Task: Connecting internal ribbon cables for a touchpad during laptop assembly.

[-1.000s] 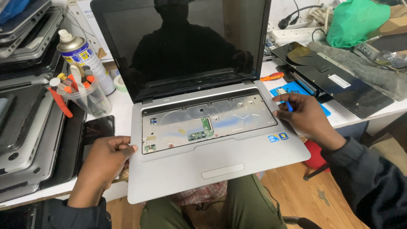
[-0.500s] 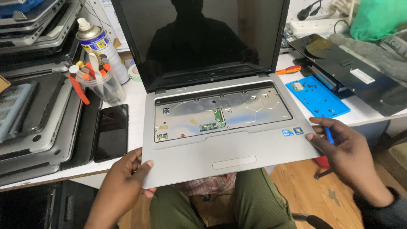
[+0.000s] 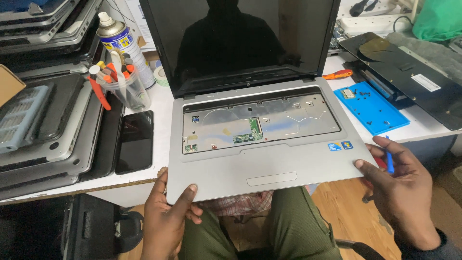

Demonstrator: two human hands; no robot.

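White desk [image 3: 144, 180] crowded with parts — a blue-and-yellow spray can [image 3: 119, 41] stands far left. Left hand [image 3: 166, 216] clamps the silver laptop [image 3: 269, 163] at its near-left corner; right hand [image 3: 402, 192] touches the near-right corner, fingers closed on a blue tool [image 3: 389, 159] — two small square blue stickers [image 3: 340, 145] sit beside it.

One head-worn view looks steeply down, close over the open laptop [image 3: 262, 130] and white table [image 3: 159, 125].

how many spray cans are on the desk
1. The spray can stands upright at the desk's back left, behind the clear cup of tools, left of the open laptop. Others may be hidden.
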